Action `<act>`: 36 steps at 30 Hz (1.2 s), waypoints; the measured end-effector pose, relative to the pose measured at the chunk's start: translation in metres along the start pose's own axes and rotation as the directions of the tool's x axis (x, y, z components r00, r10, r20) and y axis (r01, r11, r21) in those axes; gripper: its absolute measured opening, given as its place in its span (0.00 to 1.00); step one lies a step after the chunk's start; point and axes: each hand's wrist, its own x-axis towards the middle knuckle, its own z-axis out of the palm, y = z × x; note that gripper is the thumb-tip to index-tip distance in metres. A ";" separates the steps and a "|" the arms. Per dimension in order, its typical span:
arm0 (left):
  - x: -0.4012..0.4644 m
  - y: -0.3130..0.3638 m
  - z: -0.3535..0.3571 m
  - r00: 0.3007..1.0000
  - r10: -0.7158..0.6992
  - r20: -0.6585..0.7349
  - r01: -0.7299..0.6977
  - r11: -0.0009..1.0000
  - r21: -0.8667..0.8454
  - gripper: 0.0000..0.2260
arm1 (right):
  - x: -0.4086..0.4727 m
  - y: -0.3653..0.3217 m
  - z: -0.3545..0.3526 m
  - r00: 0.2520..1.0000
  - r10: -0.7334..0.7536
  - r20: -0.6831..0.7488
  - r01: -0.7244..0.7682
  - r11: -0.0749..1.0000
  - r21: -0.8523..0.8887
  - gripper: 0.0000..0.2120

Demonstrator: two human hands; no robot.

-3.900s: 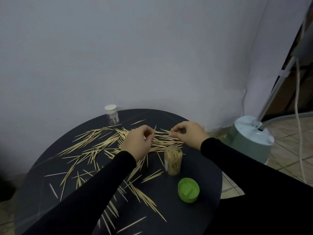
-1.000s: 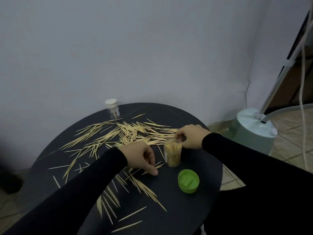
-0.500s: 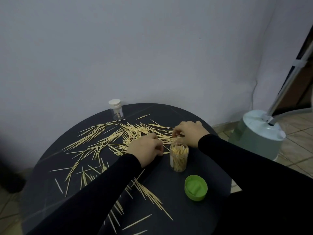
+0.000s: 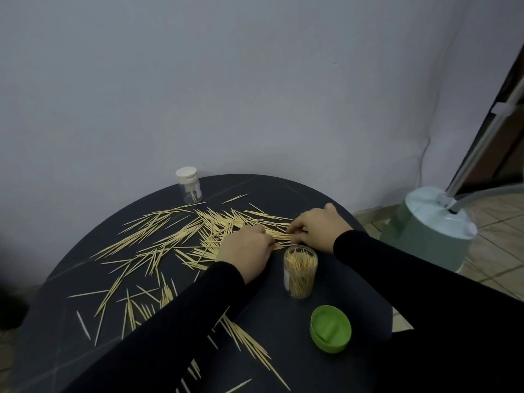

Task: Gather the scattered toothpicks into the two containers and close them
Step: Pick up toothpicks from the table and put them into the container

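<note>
From the head camera, a round black desk [image 4: 283, 330] stands against a pale wall, strewn with loose toothpicks [image 4: 170, 236] that run from its far middle down toward the near left edge. The thickest pile lies at the far centre, where both hands meet.

The left hand [image 4: 245, 249] rests knuckles-up on that pile, its fingers [image 4: 263, 236] curled down onto the sticks; whether they pinch any cannot be told from this angle. The right hand [image 4: 319, 229] sits just beside it, its fingers [image 4: 296, 228] bent and pinching a small bunch of toothpicks at the pile's right end. Both arms wear black sleeves [image 4: 397, 273].

An open clear container [image 4: 300, 272] stands upright just in front of the hands, near the right wrist, and is mostly full of toothpicks set on end. Its green lid [image 4: 330, 328] lies apart from it, nearer the desk's front edge, hollow side up.

A second, smaller clear container [image 4: 190, 185] with a white cap on stands at the desk's far left edge, near the wall, with a few toothpicks inside.

On the tiled floor to the right sits a pale green appliance base [image 4: 431, 231] with a slanted pole rising from it.
</note>
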 end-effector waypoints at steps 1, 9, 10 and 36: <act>0.000 0.001 -0.001 1.000 0.002 0.011 -0.002 1.000 0.011 0.15 | 0.000 -0.001 0.000 1.000 -0.006 -0.006 0.005 1.000 -0.022 0.12; -0.001 0.006 -0.004 0.998 -0.053 0.012 0.053 0.998 0.030 0.12 | -0.003 -0.003 -0.002 1.000 -0.014 -0.020 0.012 0.995 -0.098 0.10; -0.002 0.006 -0.004 0.998 -0.066 0.011 0.065 0.998 0.019 0.12 | -0.004 -0.002 -0.002 1.000 -0.011 -0.026 0.008 0.996 -0.092 0.10; -0.020 -0.003 -0.034 0.940 -0.340 -0.036 0.314 0.901 -0.301 0.05 | -0.039 -0.005 -0.017 0.991 0.087 -0.100 -0.078 0.993 0.092 0.12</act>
